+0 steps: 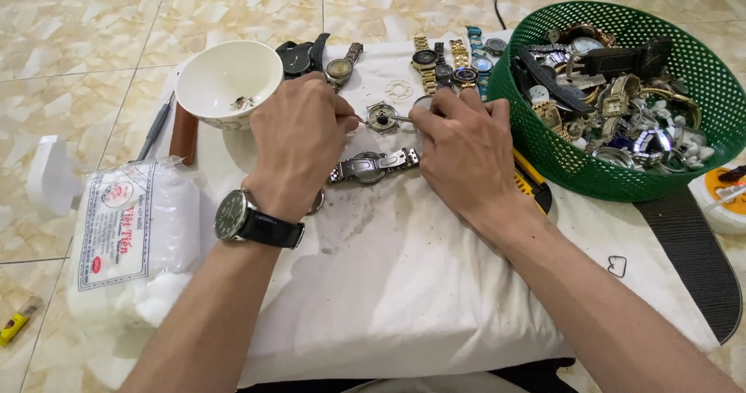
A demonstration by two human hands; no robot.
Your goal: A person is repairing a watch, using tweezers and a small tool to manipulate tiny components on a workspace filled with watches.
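Forearms enter from the bottom edge and converge on a small watch movement (381,118), which lies on the white cloth (404,284) near its far edge, between the two hands and just beyond the fingertips.

Left hand (299,140): fingers closed in a pinch on a thin metal tool (356,118), its tip at the left rim of the movement. A dark wristwatch (245,220) sits on this wrist.

Right hand (466,148): fingers likewise pinched on a second thin tool (400,118), which meets the movement from the right. Whether either tip is inside the mechanism cannot be told.

Steel bracelet watch (373,166): just nearer the camera than the movement, between the wrists, apart from both hands.

Risks, as judged:
- Movement appears held only by the two tips; uneven pressure could flick it across the cloth or spring a small part loose, hard to find among the stains.
- A slip of either point could scratch or bend the mechanism.
- White bowl (228,82), holding small parts, stands just beside the left hand; a knuckle or elbow shift could tip it.
- Green basket (544,144) of watches crowds the right hand, as does the yellow cutter (530,181) under that wrist.
- Row of watches (451,62) lies just past the work.

Bag of cotton (132,230) is well to the left.
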